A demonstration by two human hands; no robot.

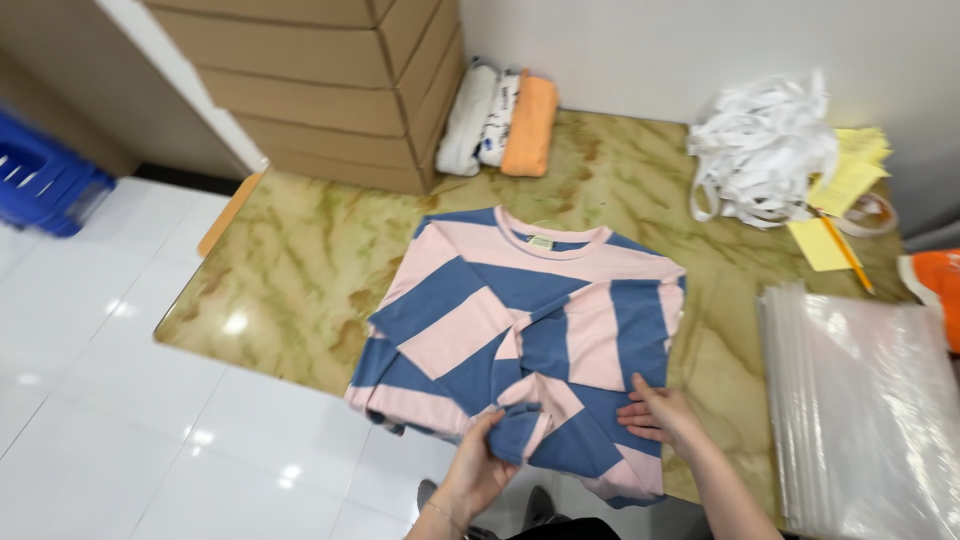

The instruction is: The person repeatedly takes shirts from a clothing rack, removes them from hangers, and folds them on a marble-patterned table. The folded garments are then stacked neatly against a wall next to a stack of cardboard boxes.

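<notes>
Head cam: left hand pinches striped shirt hem — right hand flat, fingers open, on it.

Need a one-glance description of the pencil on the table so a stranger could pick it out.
Start at the green-marbled table and go to its far right corner, where a heap of white strips sits. Just right of the heap lie yellow paper slips. The pencil lies slantwise across the lowest slip: thin and orange-yellow, the only stick-shaped thing there.
</notes>
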